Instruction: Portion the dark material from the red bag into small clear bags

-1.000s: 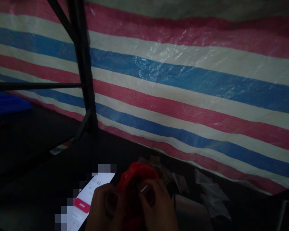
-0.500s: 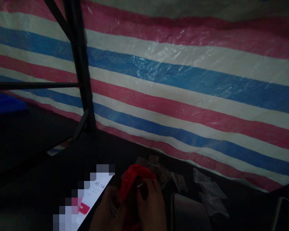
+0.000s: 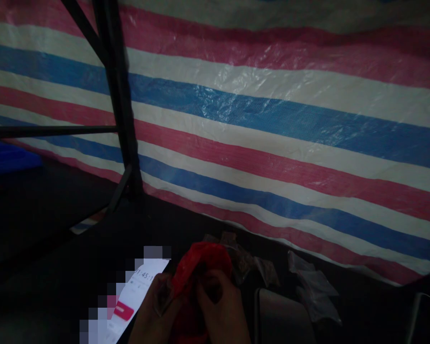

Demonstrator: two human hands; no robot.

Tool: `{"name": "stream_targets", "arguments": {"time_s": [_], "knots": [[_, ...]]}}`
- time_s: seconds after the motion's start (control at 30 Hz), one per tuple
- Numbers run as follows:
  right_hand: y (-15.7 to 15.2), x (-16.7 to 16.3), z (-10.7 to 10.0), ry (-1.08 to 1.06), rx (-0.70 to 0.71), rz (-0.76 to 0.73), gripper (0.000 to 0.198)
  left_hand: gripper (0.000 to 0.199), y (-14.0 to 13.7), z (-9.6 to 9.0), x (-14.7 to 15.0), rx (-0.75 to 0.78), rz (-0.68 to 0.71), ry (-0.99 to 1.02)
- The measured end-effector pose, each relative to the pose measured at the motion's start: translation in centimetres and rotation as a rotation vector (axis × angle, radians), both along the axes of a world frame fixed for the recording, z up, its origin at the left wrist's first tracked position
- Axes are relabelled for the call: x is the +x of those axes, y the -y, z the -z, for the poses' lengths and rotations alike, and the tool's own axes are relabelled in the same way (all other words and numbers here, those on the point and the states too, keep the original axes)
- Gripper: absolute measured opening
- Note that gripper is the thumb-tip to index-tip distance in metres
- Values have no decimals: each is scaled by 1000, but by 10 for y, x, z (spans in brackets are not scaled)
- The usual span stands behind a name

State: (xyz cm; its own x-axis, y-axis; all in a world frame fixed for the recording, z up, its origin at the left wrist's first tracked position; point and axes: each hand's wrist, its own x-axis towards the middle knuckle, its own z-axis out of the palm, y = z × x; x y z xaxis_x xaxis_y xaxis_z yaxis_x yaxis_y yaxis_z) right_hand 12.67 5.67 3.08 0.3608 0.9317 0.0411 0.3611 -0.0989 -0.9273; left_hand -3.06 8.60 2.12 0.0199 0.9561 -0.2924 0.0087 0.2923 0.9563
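The left hand [image 3: 155, 314] is pinching a packet [image 3: 162, 302], probably also holding the red bag [image 3: 190, 263] open, while the right hand [image 3: 224, 310] is resting in its mouth, fingers too dark to judge.

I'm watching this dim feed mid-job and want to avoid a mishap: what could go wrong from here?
1. The right hand is in deep shadow at the red bag, so a fumble there might go unseen.
2. The left hand seems to pinch a small clear bag; that could slip.
3. The lit phone lies close beside the left hand, which might nudge it.
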Motion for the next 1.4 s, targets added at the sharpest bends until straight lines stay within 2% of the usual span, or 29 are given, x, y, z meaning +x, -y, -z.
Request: {"name": "stream_targets", "arguments": {"time_s": [0.07,0.17,0.3,0.47,0.57,0.67,0.77,0.97,1.1,1.27,1.33,1.4], "knots": [[1,4,-2,-56,5,-18,15,44,-1,3,1,34,-10,-32],[2,12,-7,-121,2,34,19,39,0,4,3,134,38,-93],[5,17,-21,-172,17,61,27,42,3,4,7,203,68,-118],[12,4,-34,-14,101,-51,14,45,3,10,7,199,108,-122],[15,-6,-32,179,183,-71,36,47,2,14,6,179,144,-95],[15,-6,-28,346,216,-161,60,47,3,14,7,227,115,-80],[14,-3,-25,419,226,-254,69,45,6,10,11,231,75,-75],[17,3,-28,371,226,-220,63,44,8,3,15,196,40,-44],[17,21,-25,330,197,-66,47,45,7,6,12,184,81,-103],[11,27,-12,521,42,41,35,36,4,2,6,165,45,-304],[9,24,-6,625,32,85,35,32,5,-5,3,133,42,-379],[7,23,-1,698,44,83,34,29,10,-12,2,163,-2,-493]]}}
